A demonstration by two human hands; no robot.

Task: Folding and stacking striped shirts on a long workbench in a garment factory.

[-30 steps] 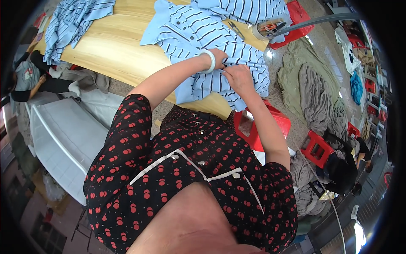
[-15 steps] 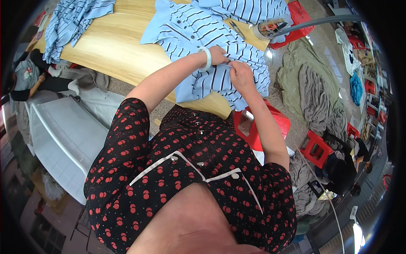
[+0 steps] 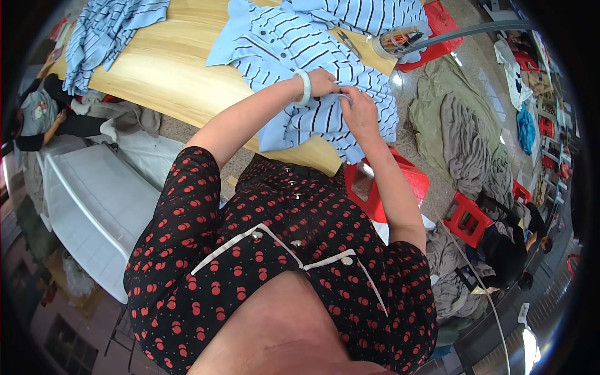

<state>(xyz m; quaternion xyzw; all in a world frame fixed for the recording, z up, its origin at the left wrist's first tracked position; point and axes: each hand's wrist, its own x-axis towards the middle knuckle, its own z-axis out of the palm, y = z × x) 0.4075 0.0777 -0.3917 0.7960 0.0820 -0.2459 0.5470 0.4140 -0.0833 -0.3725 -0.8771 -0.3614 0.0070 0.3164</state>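
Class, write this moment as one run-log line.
left hand: pinching striped shirt | right hand: pinching same shirt | shirt: flat on wooden table | scissors: on the shirts, untouched

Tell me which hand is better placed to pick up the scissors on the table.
Probably the right hand. It pinches the striped shirt on the side nearer the scissors, which lie beyond it. The left hand would have to cross over the right.
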